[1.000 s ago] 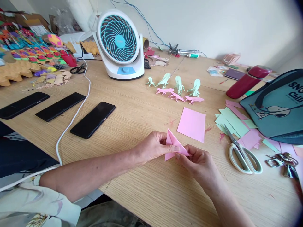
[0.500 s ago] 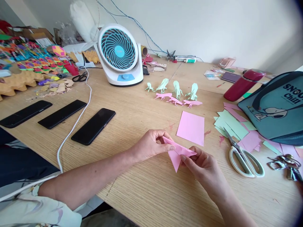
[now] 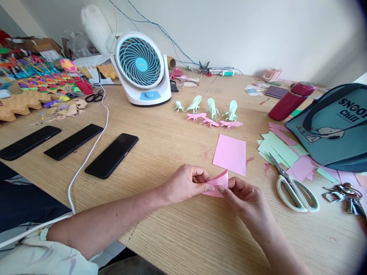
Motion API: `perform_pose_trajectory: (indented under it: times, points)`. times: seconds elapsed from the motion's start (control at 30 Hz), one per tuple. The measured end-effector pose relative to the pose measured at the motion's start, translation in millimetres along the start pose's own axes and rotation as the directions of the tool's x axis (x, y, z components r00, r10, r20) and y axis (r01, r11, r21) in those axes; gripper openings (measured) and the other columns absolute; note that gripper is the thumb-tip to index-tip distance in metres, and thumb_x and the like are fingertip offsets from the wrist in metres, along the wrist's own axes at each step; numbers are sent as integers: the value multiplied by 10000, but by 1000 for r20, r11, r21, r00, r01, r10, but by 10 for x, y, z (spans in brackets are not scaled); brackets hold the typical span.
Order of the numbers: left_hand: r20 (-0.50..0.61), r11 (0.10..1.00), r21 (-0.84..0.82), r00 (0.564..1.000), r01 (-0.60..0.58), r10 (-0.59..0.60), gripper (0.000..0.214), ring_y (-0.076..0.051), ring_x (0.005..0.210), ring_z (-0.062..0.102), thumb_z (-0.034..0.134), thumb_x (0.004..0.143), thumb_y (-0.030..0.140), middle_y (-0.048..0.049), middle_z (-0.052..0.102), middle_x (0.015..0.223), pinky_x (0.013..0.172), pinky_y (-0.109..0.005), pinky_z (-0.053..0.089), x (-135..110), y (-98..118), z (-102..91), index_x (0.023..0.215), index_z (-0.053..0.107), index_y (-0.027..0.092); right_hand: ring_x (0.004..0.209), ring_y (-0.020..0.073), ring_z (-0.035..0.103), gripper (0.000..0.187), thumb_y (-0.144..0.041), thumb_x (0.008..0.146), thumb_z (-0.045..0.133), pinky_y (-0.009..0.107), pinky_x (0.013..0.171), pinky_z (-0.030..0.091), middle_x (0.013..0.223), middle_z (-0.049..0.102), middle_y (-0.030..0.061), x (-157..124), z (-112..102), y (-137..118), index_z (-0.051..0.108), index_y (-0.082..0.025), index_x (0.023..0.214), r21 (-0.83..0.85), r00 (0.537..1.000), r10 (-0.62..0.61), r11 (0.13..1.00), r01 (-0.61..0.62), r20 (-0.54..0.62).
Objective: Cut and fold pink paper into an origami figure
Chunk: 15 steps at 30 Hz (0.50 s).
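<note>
Both my hands pinch a small folded pink paper [image 3: 218, 184] just above the wooden table [image 3: 177, 236]. My left hand [image 3: 185, 184] grips its left side with thumb and fingers closed. My right hand [image 3: 243, 200] holds its right edge, fingers pressed on the fold. A flat pink paper square [image 3: 229, 154] lies just beyond my hands. Farther back stand several folded green paper figures [image 3: 211, 107] and pink paper figures [image 3: 213, 121].
Three black phones [image 3: 112, 154] lie at the left beside a white cable [image 3: 86, 160]. A desk fan [image 3: 142, 68] stands at the back. White-handled scissors [image 3: 292, 185], paper scraps [image 3: 282, 151], a grey bag [image 3: 335, 128], a red bottle [image 3: 291, 101] and keys [image 3: 342, 193] are at the right.
The pink paper has gone from an open triangle with a point hanging down to a smaller folded piece. My hands have drawn closer together on it.
</note>
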State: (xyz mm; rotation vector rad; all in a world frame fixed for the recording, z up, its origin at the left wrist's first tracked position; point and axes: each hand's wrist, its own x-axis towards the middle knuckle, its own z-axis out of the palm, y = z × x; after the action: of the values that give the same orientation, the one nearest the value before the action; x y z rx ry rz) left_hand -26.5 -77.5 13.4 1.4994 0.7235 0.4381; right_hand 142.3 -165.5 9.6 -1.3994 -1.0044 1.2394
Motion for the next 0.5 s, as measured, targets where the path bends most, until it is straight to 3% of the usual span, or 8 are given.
perform_pose_trajectory:
  times: [0.2,0.5]
  points:
    - [17,1000,3,1000,-18,18,342,-95,629,509,751,747,427,10,573,671,595,-219,400,-13,-59,38,706,612,116,575,136,489,353,-520,730,756,258,529,345,642,636,25,-46,33,30,667,-182,684,-81,1000,13,997,-14,-20]
    - [-43,997,56,998,-51,54,349,-90,630,478,750,751,443,14,561,683,576,-214,363,-12,-66,40,729,609,125,601,149,526,302,-478,723,783,263,550,383,639,640,17,-41,51,55,688,-195,683,-53,999,-34,998,33,-34]
